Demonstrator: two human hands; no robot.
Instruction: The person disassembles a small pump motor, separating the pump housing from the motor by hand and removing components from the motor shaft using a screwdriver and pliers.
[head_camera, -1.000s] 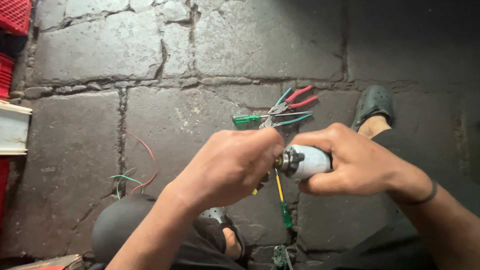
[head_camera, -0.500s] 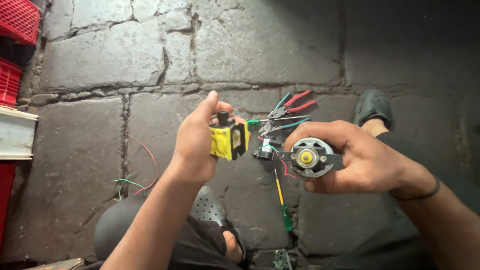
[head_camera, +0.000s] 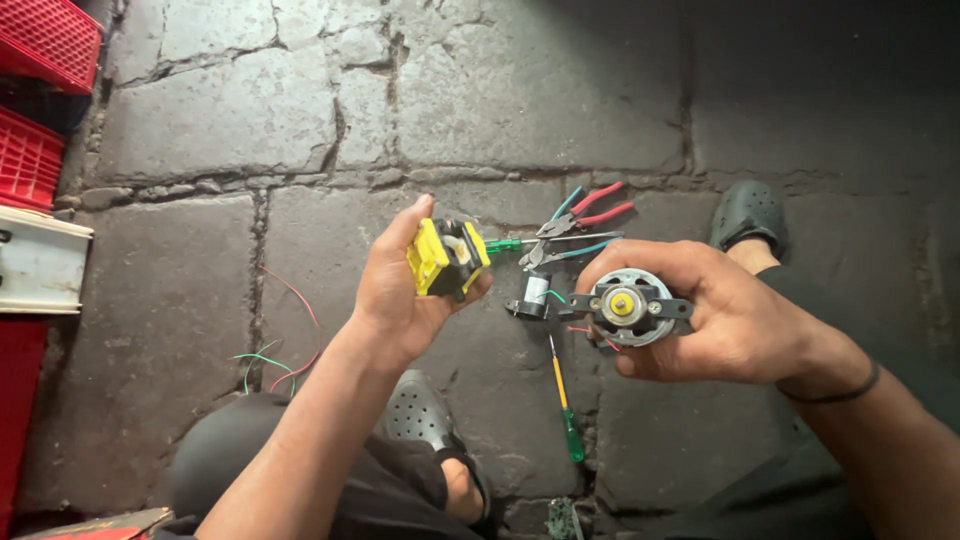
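**Motor and yellow housing held apart over stone floor**

A floor of dark cracked stone slabs (head_camera: 200, 130) lies below, with red plastic crates (head_camera: 40, 40) at the left edge. The left hand (head_camera: 400, 295) is closed around a yellow-and-black plastic housing (head_camera: 448, 258); the right hand (head_camera: 700, 320) grips a round silver electric motor (head_camera: 625, 305), shaft end facing up. The two parts are separated; nothing is rejoined yet. A second ago they were pressed together; since then the housing has moved farther left. Red- and teal-handled pliers (head_camera: 580, 225) and a yellow-and-green screwdriver (head_camera: 562, 400) lie untouched.

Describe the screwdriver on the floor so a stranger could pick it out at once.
On the stone floor, look below the right hand holding the round motor. The screwdriver lies there, thin, with a yellow shaft and green handle, unlike the red-and-teal pliers farther up.
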